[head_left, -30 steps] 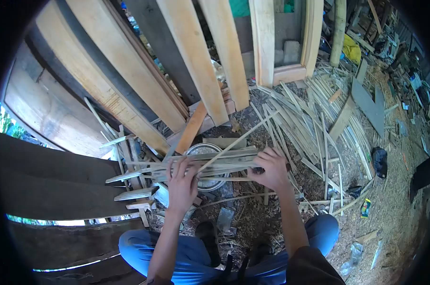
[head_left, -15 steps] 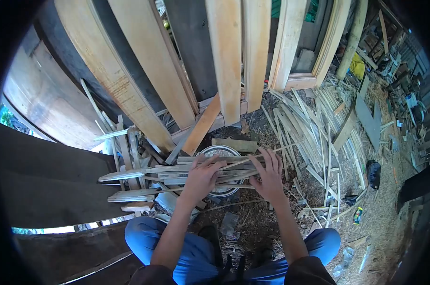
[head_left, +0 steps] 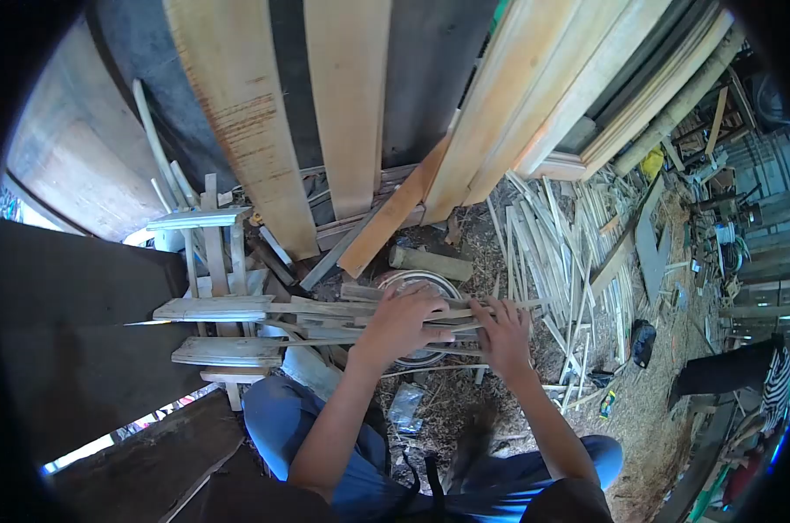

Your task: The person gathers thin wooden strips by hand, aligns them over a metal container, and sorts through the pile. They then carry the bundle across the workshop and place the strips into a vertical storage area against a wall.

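Thin wooden strips lie across a round white-rimmed container in front of the knees. My left hand rests over the strips above the container, its fingers curled around or over a strip. My right hand is at the right end of the strips, fingers bent down onto a thin strip. How firmly either hand grips is hard to make out. The inside of the container is mostly hidden by the hands and strips.
Long boards lean at the back. A heap of thin strips lies on the right. A wooden rack stands on the left, and a short round log lies behind the container. A dark bag is farther right.
The view has turned and shifted. My hands have come closer together over the strips, and the raised, slanting strip between them now lies lower and flatter.
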Motion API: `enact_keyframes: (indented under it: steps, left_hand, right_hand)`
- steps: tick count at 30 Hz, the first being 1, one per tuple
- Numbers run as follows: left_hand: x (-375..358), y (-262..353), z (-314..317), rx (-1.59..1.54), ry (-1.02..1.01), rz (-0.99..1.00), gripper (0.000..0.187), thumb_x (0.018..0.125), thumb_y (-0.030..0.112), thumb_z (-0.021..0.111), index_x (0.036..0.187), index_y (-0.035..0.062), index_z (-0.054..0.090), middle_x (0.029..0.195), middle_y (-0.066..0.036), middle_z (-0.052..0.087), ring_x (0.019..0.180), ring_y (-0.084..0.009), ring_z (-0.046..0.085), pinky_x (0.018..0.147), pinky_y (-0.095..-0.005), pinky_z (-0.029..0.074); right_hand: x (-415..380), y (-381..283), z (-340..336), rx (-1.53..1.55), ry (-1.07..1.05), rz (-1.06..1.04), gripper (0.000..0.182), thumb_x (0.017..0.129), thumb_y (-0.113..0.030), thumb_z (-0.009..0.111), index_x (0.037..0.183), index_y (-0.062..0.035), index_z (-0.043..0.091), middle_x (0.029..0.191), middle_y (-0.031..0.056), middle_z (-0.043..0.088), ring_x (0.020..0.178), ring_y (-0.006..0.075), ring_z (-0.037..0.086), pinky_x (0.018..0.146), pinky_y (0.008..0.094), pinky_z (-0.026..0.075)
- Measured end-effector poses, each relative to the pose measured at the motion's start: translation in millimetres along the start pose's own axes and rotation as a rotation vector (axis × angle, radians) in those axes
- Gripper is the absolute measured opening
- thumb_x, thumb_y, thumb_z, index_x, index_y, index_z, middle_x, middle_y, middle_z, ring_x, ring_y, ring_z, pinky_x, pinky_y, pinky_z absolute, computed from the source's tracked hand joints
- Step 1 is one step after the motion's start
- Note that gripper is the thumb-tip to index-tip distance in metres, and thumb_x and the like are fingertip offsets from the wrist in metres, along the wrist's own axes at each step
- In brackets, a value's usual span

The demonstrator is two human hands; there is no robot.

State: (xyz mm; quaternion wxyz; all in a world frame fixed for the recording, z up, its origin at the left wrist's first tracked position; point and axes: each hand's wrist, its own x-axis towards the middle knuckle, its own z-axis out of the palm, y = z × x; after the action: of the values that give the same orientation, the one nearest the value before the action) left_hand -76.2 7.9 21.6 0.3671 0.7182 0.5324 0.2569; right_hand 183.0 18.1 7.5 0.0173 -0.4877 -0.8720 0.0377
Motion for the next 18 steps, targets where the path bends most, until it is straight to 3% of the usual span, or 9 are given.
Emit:
enact_keyframes:
  steps: [7,10,15,18]
  left_hand:
    - [8.3,-13.0,25.7,0.107,-0.044,-0.066,0.019,0.090,0.017,0.075,0.108,0.0100,0.073,0.122,-0.008,0.071,0.133,-0.0297,0.060,0.115,-0.0500,0.039]
    - [1.1,-19.7,41.0,0.103,0.158,-0.042,0.016,0.090,0.008,0.071,0.106,0.0090,0.074,0.126,-0.008,0.072,0.131,-0.0317,0.062,0.112,-0.0482,0.044]
    - [-8.0,-22.8,57.9,0.358,0.241,0.034,0.028,0.084,0.000,0.069,0.113,0.0015,0.069,0.133,-0.015,0.069,0.132,-0.0336,0.061,0.114,-0.0465,0.045]
    - [-23.1,-2.9,46.3,0.398,0.292,-0.031,0.037,0.081,-0.003,0.067,0.118,-0.0004,0.066,0.132,-0.018,0.068,0.132,-0.0349,0.060,0.115,-0.0472,0.045]
  right_hand:
    - [-10.4,8.1,-0.8,0.016,0.038,0.022,0.062,0.085,-0.011,0.075,0.144,-0.0203,0.060,0.139,0.0103,0.058,0.128,0.0304,0.053,0.102,0.0530,0.037]
    - [-12.0,20.4,3.3,0.028,0.090,0.002,0.059,0.086,-0.012,0.075,0.144,-0.0198,0.061,0.139,0.0105,0.059,0.127,0.0307,0.054,0.101,0.0540,0.037]
    - [-12.2,23.8,21.8,0.119,0.148,0.027,0.052,0.087,-0.011,0.072,0.138,-0.0172,0.066,0.139,0.0105,0.060,0.128,0.0309,0.052,0.102,0.0551,0.036]
    - [-13.4,12.0,14.7,0.241,0.158,-0.001,0.051,0.087,-0.010,0.071,0.138,-0.0132,0.067,0.142,0.0111,0.057,0.128,0.0316,0.052,0.105,0.0546,0.035]
